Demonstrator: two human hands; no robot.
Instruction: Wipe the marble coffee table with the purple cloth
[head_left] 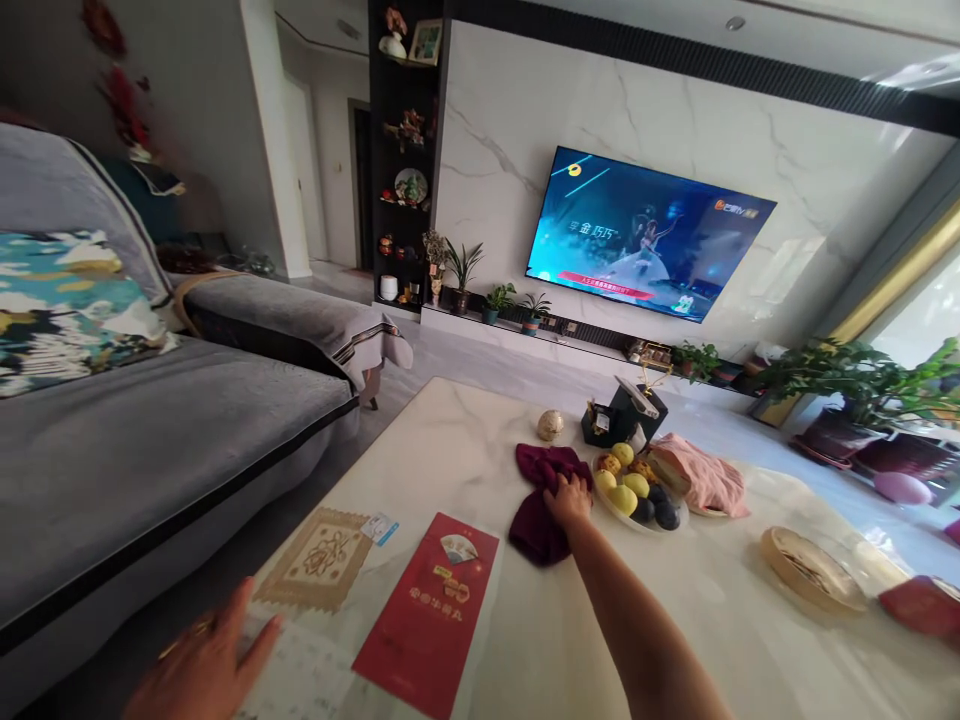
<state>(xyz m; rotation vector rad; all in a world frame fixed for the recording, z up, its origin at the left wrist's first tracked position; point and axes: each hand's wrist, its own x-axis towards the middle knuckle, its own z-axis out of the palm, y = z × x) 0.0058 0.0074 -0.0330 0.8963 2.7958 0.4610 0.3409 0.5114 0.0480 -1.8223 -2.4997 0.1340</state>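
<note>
My right hand [571, 500] reaches across the marble-patterned table and has its fingers closed on a crumpled dark purple cloth [541, 530]. Just right of that hand sits a clear plate [681, 522] of yellow and dark fruit. Down at the lower left, my left hand [199, 655] holds nothing, thumb and fingers apart. It is by a pale, see-through sheet [300, 670] at the table's edge; whether it touches the sheet I cannot tell. A red box or packet [439, 610] with gold lettering lies flat between my hands. Beyond the left hand is a beige patterned mat [324, 560].
A gold-white ball [550, 425] and a dark green tissue box [637, 410] stand farther back. Pink cloth [701, 472] covers something beside the fruit. A round tan tray [814, 570] and a red item [922, 605] lie right. A grey sofa [187, 430] flanks the table's left.
</note>
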